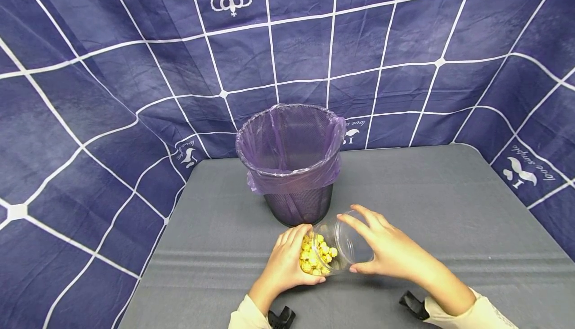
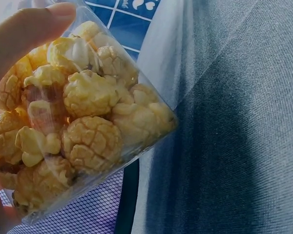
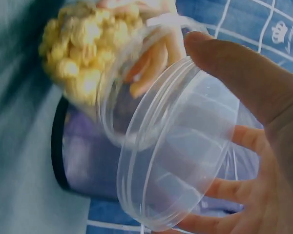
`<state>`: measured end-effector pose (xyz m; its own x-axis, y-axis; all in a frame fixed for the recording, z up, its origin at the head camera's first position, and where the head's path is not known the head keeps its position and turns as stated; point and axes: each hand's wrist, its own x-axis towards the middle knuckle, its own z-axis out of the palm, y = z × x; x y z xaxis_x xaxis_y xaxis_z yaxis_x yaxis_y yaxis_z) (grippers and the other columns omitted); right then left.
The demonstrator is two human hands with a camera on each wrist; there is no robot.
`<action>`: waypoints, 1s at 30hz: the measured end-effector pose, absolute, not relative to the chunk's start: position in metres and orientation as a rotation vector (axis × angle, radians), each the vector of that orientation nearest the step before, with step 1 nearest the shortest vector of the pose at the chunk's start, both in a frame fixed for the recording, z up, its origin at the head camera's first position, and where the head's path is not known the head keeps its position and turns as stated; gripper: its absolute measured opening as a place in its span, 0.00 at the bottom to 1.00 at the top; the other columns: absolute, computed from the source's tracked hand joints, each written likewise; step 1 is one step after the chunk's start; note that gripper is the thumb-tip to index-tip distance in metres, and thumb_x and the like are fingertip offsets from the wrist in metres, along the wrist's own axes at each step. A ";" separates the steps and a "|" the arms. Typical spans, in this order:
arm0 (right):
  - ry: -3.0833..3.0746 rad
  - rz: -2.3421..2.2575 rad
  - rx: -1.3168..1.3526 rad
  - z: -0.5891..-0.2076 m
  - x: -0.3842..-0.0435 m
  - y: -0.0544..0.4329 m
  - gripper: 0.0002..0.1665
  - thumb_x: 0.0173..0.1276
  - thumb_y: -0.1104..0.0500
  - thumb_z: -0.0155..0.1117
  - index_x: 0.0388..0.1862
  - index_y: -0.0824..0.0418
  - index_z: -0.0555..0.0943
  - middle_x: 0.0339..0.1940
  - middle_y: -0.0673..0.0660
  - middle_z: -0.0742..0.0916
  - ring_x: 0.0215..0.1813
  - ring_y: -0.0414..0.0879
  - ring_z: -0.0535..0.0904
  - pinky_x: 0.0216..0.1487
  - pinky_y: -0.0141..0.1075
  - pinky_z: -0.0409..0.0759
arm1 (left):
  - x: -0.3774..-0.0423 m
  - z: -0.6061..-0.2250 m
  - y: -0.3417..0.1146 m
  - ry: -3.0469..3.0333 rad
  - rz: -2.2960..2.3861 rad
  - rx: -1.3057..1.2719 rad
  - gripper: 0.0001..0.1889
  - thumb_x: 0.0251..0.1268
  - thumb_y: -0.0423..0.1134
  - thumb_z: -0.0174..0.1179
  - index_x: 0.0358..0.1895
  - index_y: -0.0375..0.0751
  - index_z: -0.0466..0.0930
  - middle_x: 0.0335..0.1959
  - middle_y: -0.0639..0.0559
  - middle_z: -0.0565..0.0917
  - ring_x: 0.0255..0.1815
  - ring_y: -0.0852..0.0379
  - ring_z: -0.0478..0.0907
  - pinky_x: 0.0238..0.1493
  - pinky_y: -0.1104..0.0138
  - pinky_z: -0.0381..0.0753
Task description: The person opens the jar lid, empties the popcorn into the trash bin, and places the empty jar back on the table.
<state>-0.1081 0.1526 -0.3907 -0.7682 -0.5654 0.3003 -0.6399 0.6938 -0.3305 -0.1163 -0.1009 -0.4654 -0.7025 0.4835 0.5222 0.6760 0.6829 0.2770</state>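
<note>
My left hand (image 1: 285,258) grips a clear plastic jar (image 1: 334,230) that lies tilted on its side, its mouth toward the right. Yellow popcorn (image 1: 316,255) fills the jar's lower part, and the left wrist view shows the popcorn (image 2: 88,97) close up behind the clear wall. With thumb and fingers spread around its rim, my right hand (image 1: 391,249) holds a clear round lid (image 3: 176,141). In the right wrist view the lid is off the jar's mouth, tilted right beside it.
Just beyond the hands stands a black mesh trash bin (image 1: 298,206) lined with a purple bag (image 1: 292,181) folded over its rim. Grey cloth covers the table (image 1: 202,249). A blue curtain with white grid lines (image 1: 305,49) hangs behind and at both sides.
</note>
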 end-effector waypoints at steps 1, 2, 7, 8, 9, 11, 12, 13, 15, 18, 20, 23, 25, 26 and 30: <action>-2.735 0.621 0.954 -0.391 -0.109 0.156 0.58 0.34 0.41 0.75 0.68 0.44 0.58 0.64 0.59 0.64 0.57 0.58 0.66 0.42 0.51 0.74 | -0.116 -0.465 -0.101 -2.486 -0.642 -0.902 0.55 0.18 0.65 0.70 0.59 0.40 0.63 0.55 0.50 0.69 0.56 0.54 0.66 0.53 0.61 0.66; -2.745 0.609 0.927 -0.391 -0.111 0.160 0.58 0.35 0.41 0.75 0.67 0.44 0.59 0.63 0.59 0.64 0.57 0.59 0.66 0.42 0.52 0.74 | -0.116 -0.465 -0.101 -2.487 -0.642 -0.900 0.55 0.18 0.65 0.70 0.59 0.40 0.63 0.55 0.50 0.69 0.56 0.54 0.66 0.53 0.61 0.66; -2.834 0.562 0.776 -0.397 -0.120 0.181 0.57 0.35 0.42 0.75 0.67 0.44 0.59 0.61 0.63 0.65 0.53 0.66 0.67 0.42 0.57 0.72 | -0.116 -0.464 -0.100 -2.492 -0.640 -0.899 0.55 0.18 0.65 0.70 0.59 0.41 0.63 0.55 0.51 0.69 0.56 0.55 0.66 0.54 0.61 0.65; -2.857 0.556 0.744 -0.398 -0.122 0.186 0.57 0.35 0.43 0.75 0.66 0.44 0.59 0.60 0.64 0.65 0.53 0.67 0.67 0.41 0.59 0.71 | -0.116 -0.464 -0.100 -2.491 -0.642 -0.901 0.55 0.18 0.65 0.70 0.59 0.40 0.63 0.55 0.51 0.69 0.56 0.55 0.66 0.54 0.61 0.65; -2.879 0.551 0.711 -0.399 -0.123 0.191 0.56 0.35 0.43 0.75 0.66 0.45 0.59 0.60 0.65 0.65 0.52 0.69 0.67 0.40 0.60 0.71 | -0.116 -0.464 -0.100 -2.492 -0.643 -0.902 0.55 0.18 0.65 0.70 0.58 0.40 0.63 0.55 0.51 0.69 0.56 0.55 0.66 0.54 0.61 0.65; -2.926 0.544 0.649 -0.402 -0.127 0.200 0.56 0.35 0.44 0.75 0.65 0.46 0.59 0.59 0.67 0.65 0.51 0.72 0.67 0.38 0.61 0.70 | -0.116 -0.464 -0.101 -2.498 -0.644 -0.901 0.54 0.19 0.65 0.70 0.59 0.41 0.63 0.55 0.51 0.69 0.56 0.55 0.65 0.54 0.62 0.65; -2.951 0.544 0.621 -0.404 -0.129 0.204 0.56 0.36 0.44 0.76 0.65 0.47 0.59 0.59 0.69 0.65 0.51 0.73 0.66 0.36 0.62 0.70 | -0.116 -0.464 -0.101 -2.499 -0.647 -0.900 0.54 0.19 0.65 0.70 0.59 0.41 0.63 0.55 0.51 0.69 0.56 0.55 0.65 0.54 0.62 0.65; -2.977 0.547 0.593 -0.406 -0.131 0.207 0.56 0.36 0.44 0.76 0.65 0.48 0.59 0.59 0.70 0.65 0.50 0.74 0.66 0.35 0.63 0.70 | -0.116 -0.464 -0.101 -2.500 -0.647 -0.899 0.55 0.19 0.65 0.70 0.59 0.40 0.63 0.55 0.51 0.69 0.56 0.55 0.65 0.54 0.62 0.65; -3.027 0.562 0.547 -0.411 -0.135 0.214 0.55 0.36 0.44 0.76 0.65 0.50 0.60 0.58 0.72 0.65 0.50 0.76 0.65 0.33 0.63 0.70 | -0.116 -0.464 -0.101 -2.501 -0.646 -0.895 0.55 0.19 0.65 0.70 0.59 0.40 0.63 0.55 0.51 0.69 0.56 0.56 0.65 0.54 0.62 0.65; -3.119 0.584 0.480 -0.424 -0.141 0.223 0.55 0.37 0.43 0.75 0.65 0.52 0.60 0.58 0.73 0.64 0.50 0.77 0.64 0.32 0.64 0.69 | -0.116 -0.465 -0.100 -2.498 -0.644 -0.897 0.55 0.18 0.65 0.70 0.59 0.40 0.63 0.55 0.51 0.69 0.56 0.55 0.65 0.54 0.61 0.65; -3.175 0.593 0.441 -0.435 -0.145 0.229 0.55 0.37 0.42 0.75 0.64 0.54 0.61 0.57 0.75 0.64 0.49 0.78 0.64 0.32 0.64 0.69 | -0.116 -0.465 -0.100 -2.499 -0.643 -0.898 0.55 0.18 0.65 0.70 0.59 0.40 0.63 0.55 0.51 0.69 0.56 0.55 0.66 0.53 0.61 0.65; -3.253 0.585 0.389 -0.451 -0.150 0.237 0.56 0.36 0.40 0.74 0.63 0.57 0.62 0.56 0.76 0.64 0.48 0.78 0.64 0.33 0.64 0.69 | -0.115 -0.465 -0.099 -2.502 -0.643 -0.895 0.55 0.18 0.66 0.70 0.59 0.41 0.63 0.55 0.51 0.69 0.56 0.55 0.66 0.53 0.61 0.66; -3.287 0.581 0.368 -0.461 -0.153 0.241 0.56 0.36 0.39 0.73 0.63 0.58 0.62 0.56 0.77 0.64 0.47 0.78 0.65 0.33 0.63 0.69 | -0.115 -0.465 -0.099 -2.507 -0.647 -0.890 0.55 0.19 0.65 0.70 0.59 0.42 0.62 0.55 0.52 0.69 0.56 0.56 0.65 0.53 0.62 0.65; -3.299 0.581 0.359 -0.464 -0.154 0.242 0.56 0.36 0.39 0.73 0.63 0.59 0.62 0.56 0.77 0.64 0.47 0.77 0.65 0.34 0.63 0.69 | -0.115 -0.465 -0.099 -2.505 -0.649 -0.890 0.55 0.18 0.66 0.70 0.59 0.41 0.63 0.55 0.51 0.69 0.56 0.55 0.65 0.53 0.62 0.66; -3.298 0.596 0.358 -0.471 -0.156 0.243 0.56 0.36 0.37 0.72 0.63 0.60 0.62 0.56 0.76 0.64 0.46 0.75 0.66 0.33 0.62 0.69 | -0.114 -0.465 -0.098 -2.501 -0.649 -0.889 0.56 0.18 0.66 0.70 0.59 0.41 0.63 0.55 0.51 0.69 0.56 0.55 0.65 0.53 0.62 0.66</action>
